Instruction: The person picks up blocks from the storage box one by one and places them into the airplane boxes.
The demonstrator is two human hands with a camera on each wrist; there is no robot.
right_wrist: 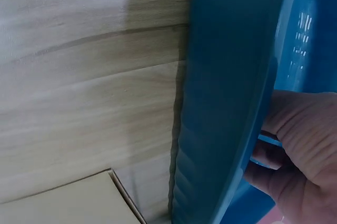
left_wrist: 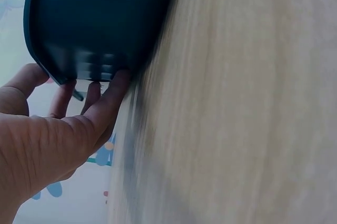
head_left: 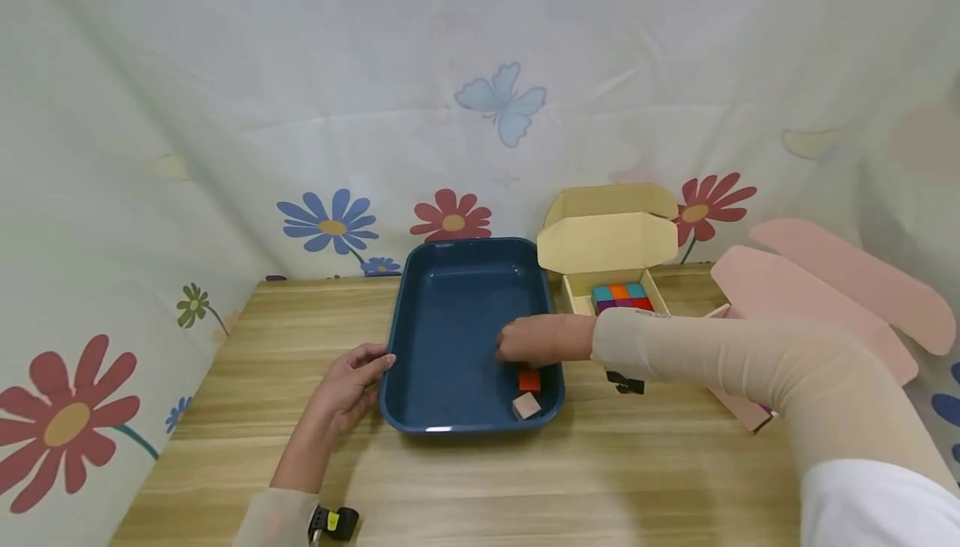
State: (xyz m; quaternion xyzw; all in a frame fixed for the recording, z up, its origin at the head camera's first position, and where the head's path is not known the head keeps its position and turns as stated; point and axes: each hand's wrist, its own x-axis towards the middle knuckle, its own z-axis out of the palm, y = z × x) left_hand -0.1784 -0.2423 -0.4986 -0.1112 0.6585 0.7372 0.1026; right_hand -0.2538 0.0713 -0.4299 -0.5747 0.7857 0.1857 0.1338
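A deep dark blue tray (head_left: 457, 313) stands on the wooden table. At its left wall my left hand (head_left: 347, 390) grips it, thumb on the rim and fingers against the outside, as the left wrist view also shows. My right hand (head_left: 538, 340) reaches over the right rim into the tray, its fingers bent and pointing down near the right wall. Whether they hold anything I cannot tell. Just nearer than that hand lie a red cube (head_left: 529, 381) and a pale wooden cube (head_left: 527, 406), close together in the tray's near right corner.
Right of the tray, a pale yellow cardboard box (head_left: 607, 244) stands with its lid up, holding several coloured cubes (head_left: 621, 295). Farther right is an open pink box (head_left: 813, 301), partly hidden by the right arm. A flower-printed cloth (head_left: 330, 113) hangs behind the table.
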